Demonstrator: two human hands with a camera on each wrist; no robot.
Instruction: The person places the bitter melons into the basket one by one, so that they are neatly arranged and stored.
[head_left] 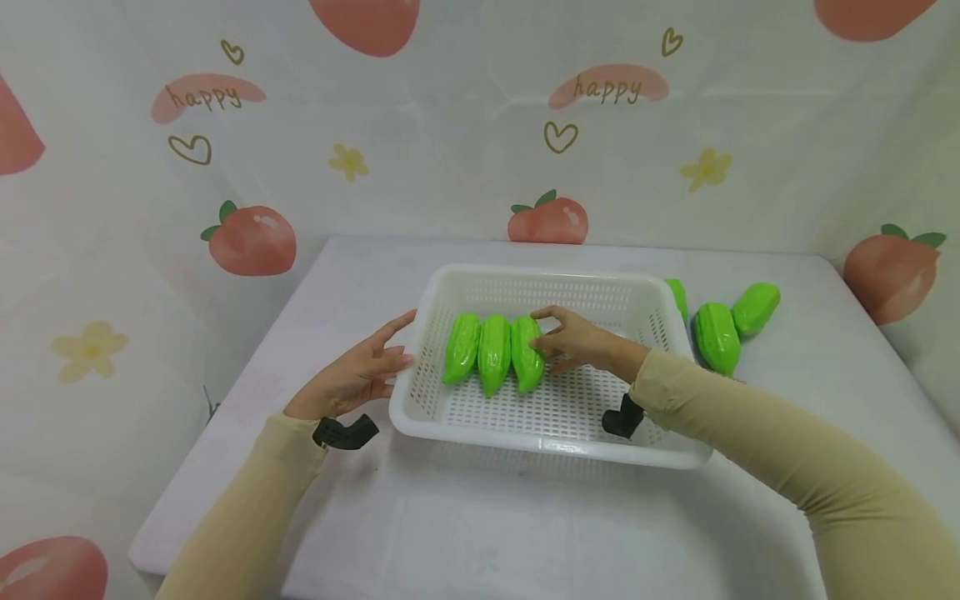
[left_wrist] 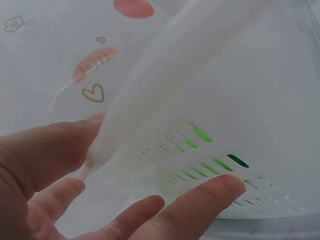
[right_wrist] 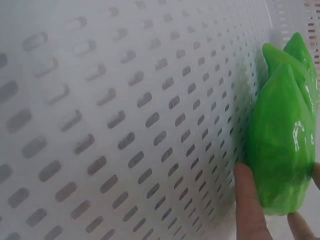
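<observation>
Three bright green, ridged, pointed bitter melons lie side by side in a white perforated plastic basket [head_left: 551,446]. My right hand [head_left: 577,340] reaches over the right wall and holds the rightmost bitter melon [head_left: 528,354] near its far end. In the right wrist view its fingertips sit around the blunt end of that melon [right_wrist: 282,145]. The middle melon [head_left: 494,352] and the left melon [head_left: 462,346] lie against it. At the basket's left side my left hand [head_left: 360,371] rests its extended, spread fingers on the outer wall [left_wrist: 260,125], with the thumb by the rim.
More green melons lie on the white-covered table [head_left: 480,525] right of the basket: one in front [head_left: 717,337], one behind it [head_left: 756,308], and another [head_left: 677,297] partly hidden by the rim. A patterned cloth backdrop [head_left: 450,150] stands behind the table.
</observation>
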